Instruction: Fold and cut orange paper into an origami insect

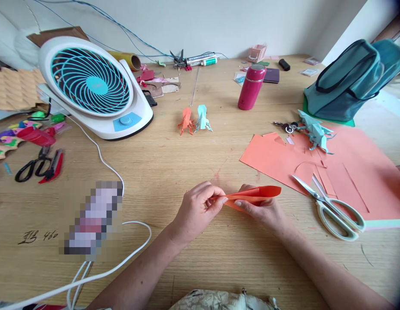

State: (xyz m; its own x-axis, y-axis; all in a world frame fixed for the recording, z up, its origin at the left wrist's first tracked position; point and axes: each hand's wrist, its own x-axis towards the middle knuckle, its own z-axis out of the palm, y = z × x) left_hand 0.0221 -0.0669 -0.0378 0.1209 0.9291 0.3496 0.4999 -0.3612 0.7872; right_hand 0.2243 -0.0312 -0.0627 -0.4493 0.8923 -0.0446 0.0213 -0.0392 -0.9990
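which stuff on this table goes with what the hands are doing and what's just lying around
In hand: folded orange paper piece, pinched by left hand and right hand; probably also the cut orange paper sheet and white-handled scissors on it.
Lying about: white and teal desk fan, magenta metal flask, teal fabric backpack, black-handled scissors.

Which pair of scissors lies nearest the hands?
The white-handled scissors, lying on the orange sheet just right of the right hand, which with the left hand pinches the folded orange paper. The black-handled scissors lie far off to the left.
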